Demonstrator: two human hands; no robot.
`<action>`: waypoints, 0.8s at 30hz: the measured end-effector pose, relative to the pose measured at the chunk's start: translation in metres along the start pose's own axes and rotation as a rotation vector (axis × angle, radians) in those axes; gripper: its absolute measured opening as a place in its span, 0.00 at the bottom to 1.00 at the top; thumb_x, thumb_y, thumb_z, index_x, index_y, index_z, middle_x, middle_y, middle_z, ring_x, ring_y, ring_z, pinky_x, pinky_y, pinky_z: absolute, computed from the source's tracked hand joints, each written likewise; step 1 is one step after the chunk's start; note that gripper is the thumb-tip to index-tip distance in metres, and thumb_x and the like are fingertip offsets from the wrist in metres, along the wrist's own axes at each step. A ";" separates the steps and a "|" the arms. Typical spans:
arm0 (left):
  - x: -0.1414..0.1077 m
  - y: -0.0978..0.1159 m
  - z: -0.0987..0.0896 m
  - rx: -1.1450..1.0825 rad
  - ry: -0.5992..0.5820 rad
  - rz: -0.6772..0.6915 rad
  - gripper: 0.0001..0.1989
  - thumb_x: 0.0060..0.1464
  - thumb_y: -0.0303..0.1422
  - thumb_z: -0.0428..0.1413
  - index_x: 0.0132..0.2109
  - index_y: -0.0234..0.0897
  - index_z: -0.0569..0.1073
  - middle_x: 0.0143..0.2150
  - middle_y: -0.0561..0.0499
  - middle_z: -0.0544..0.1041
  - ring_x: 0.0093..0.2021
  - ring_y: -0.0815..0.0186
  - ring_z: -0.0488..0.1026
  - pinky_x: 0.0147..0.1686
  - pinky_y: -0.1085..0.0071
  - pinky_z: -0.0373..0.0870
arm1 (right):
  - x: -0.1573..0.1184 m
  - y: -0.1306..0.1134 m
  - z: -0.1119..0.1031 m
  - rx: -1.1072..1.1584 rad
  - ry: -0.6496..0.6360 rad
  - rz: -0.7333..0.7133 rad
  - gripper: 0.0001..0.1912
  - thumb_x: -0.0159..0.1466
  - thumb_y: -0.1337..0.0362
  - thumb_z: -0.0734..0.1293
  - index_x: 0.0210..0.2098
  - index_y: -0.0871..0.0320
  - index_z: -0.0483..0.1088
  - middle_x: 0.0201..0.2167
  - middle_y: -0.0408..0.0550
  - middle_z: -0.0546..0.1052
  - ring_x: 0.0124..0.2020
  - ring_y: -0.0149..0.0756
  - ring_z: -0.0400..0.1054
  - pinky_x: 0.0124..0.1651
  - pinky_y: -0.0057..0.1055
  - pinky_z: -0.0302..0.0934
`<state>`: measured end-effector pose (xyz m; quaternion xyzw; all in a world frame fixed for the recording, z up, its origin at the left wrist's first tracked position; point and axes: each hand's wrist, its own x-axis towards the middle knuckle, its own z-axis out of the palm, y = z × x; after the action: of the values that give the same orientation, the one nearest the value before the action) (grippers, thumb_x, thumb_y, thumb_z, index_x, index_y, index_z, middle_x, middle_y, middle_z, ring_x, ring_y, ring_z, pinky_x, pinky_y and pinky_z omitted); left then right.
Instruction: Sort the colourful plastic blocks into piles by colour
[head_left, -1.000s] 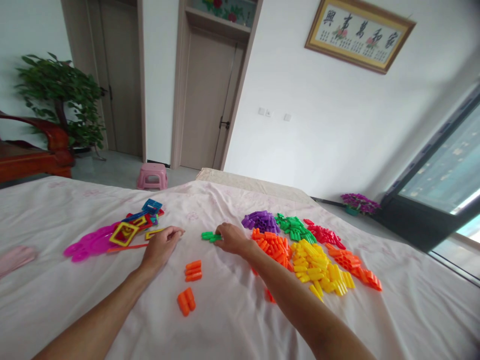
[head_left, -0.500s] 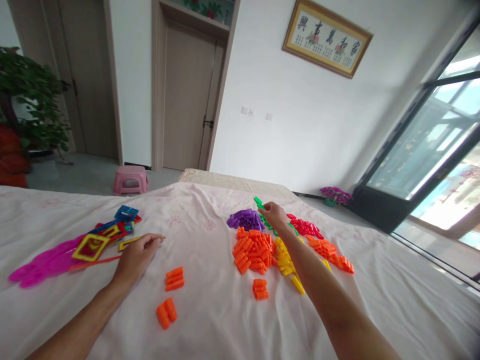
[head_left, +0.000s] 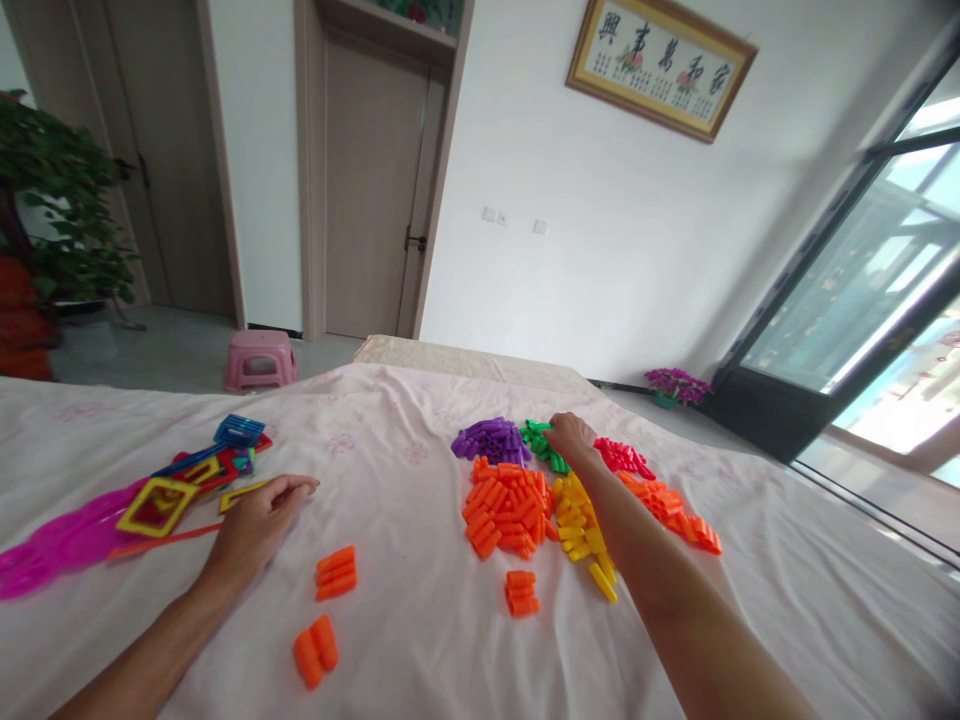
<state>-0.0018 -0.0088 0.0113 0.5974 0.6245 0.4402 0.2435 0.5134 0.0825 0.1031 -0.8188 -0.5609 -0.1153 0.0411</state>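
My right hand (head_left: pixel 574 437) reaches to the far side of the cloth, at the right edge of a heap of green plastic pieces (head_left: pixel 541 440). Its fingers curl downward, and their tips and anything between them are hidden. A purple heap (head_left: pixel 491 442) lies left of the green one, a red heap (head_left: pixel 624 457) to its right. Nearer sit a large orange heap (head_left: pixel 510 508) and a yellow heap (head_left: pixel 577 520), partly behind my right forearm. My left hand (head_left: pixel 259 515) rests closed on the cloth beside a yellow frame piece (head_left: pixel 238 495), with nothing visible in its fingers.
Small orange groups lie in front: three pieces (head_left: pixel 336 573), a pair (head_left: pixel 316 651) and a cluster (head_left: pixel 521 594). More orange pieces (head_left: pixel 675 510) are right of my forearm. At left lie a magenta plastic item (head_left: pixel 71 540) and coloured frames (head_left: pixel 157 506). A pink stool (head_left: pixel 261 360) stands beyond.
My right hand has lowered into the green heap; the green piece it held up is no longer distinguishable. My left hand stays on the cloth. The view has shifted slightly.
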 end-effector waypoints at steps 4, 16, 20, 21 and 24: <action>0.000 0.002 -0.001 0.003 0.001 0.001 0.19 0.53 0.50 0.54 0.40 0.44 0.81 0.42 0.51 0.84 0.45 0.58 0.79 0.43 0.71 0.73 | 0.001 -0.005 0.004 -0.052 0.012 -0.074 0.20 0.64 0.62 0.63 0.52 0.59 0.77 0.52 0.63 0.76 0.56 0.54 0.66 0.53 0.44 0.58; -0.002 0.010 -0.002 -0.007 0.026 -0.014 0.18 0.50 0.50 0.55 0.38 0.44 0.81 0.42 0.50 0.84 0.45 0.56 0.79 0.41 0.71 0.74 | 0.014 -0.019 0.017 -0.100 -0.135 -0.488 0.30 0.57 0.68 0.68 0.59 0.45 0.72 0.66 0.47 0.66 0.69 0.50 0.49 0.66 0.44 0.45; -0.004 0.018 -0.003 -0.012 0.025 -0.048 0.20 0.48 0.51 0.55 0.38 0.43 0.82 0.40 0.49 0.84 0.44 0.55 0.79 0.40 0.69 0.75 | 0.014 -0.019 0.021 -0.086 -0.135 -0.497 0.23 0.61 0.66 0.67 0.55 0.46 0.75 0.61 0.49 0.72 0.66 0.49 0.55 0.65 0.42 0.48; -0.004 0.020 -0.003 -0.009 0.021 -0.056 0.20 0.48 0.51 0.55 0.38 0.43 0.81 0.40 0.49 0.84 0.44 0.55 0.79 0.41 0.68 0.75 | 0.014 -0.018 0.022 -0.081 -0.132 -0.494 0.21 0.62 0.65 0.67 0.54 0.47 0.75 0.59 0.50 0.73 0.65 0.48 0.56 0.65 0.41 0.48; -0.004 0.020 -0.003 0.009 0.009 -0.075 0.21 0.47 0.52 0.54 0.38 0.43 0.81 0.42 0.50 0.84 0.44 0.55 0.79 0.43 0.67 0.75 | 0.015 -0.015 0.025 -0.070 -0.116 -0.475 0.19 0.63 0.64 0.67 0.54 0.49 0.75 0.56 0.53 0.76 0.62 0.48 0.60 0.63 0.39 0.51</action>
<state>0.0070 -0.0154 0.0283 0.5726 0.6495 0.4307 0.2546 0.5078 0.1065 0.0814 -0.6702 -0.7347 -0.0940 -0.0477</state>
